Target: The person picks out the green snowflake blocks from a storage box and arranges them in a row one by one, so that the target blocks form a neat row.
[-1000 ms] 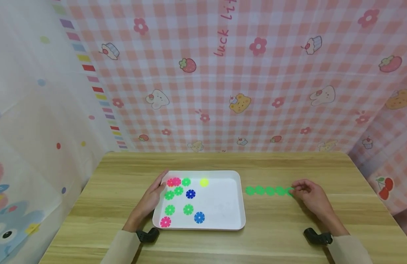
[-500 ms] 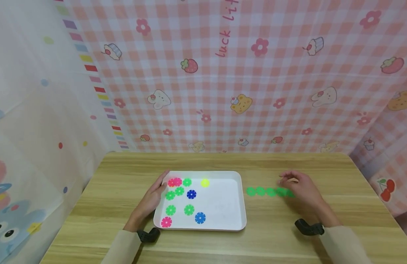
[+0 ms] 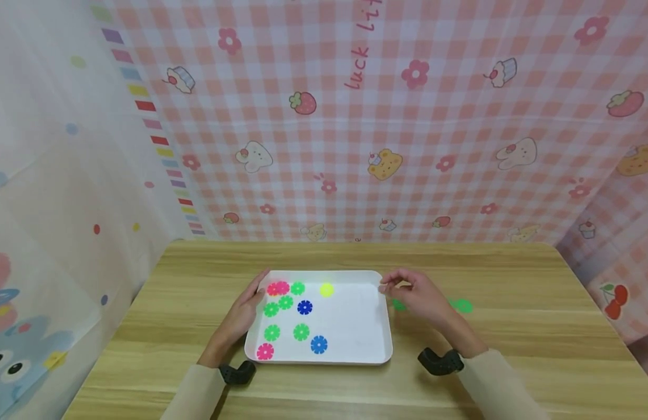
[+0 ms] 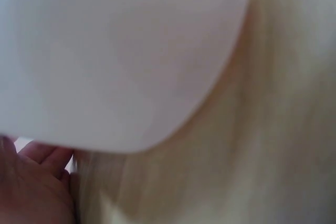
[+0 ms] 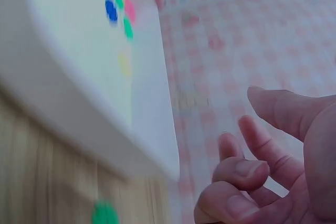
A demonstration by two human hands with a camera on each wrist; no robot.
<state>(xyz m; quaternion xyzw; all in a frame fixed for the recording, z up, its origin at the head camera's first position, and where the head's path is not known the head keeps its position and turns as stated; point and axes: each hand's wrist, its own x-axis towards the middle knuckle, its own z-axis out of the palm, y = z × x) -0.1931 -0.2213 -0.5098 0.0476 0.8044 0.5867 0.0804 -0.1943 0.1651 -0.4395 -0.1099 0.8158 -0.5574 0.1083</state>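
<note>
A white tray [image 3: 352,326] lies on the table with several notched plastic discs in it. My left hand [image 3: 241,314] grips the tray's left side, thumb at the rim, its fingers partly hidden behind the wall. My right hand [image 3: 421,298] hovers by the tray's upper right corner, fingers loosely bent. In the right wrist view, nothing sits between that thumb and the fingers. Under the right hand runs a row of green discs, mostly covered by it; a green disc [image 3: 463,306] shows at the right end and another green disc [image 3: 399,304] at the left.
Inside the tray are green discs [image 3: 301,332], pink discs [image 3: 265,351], a dark blue disc [image 3: 305,307], a lighter blue disc [image 3: 319,345] and a yellow disc [image 3: 326,289]. The wooden table [image 3: 324,396] ends at a checked cloth backdrop [image 3: 324,146].
My right hand has left the right end of the green row and moved left over it to the tray's right edge. The left hand stays at the tray.
</note>
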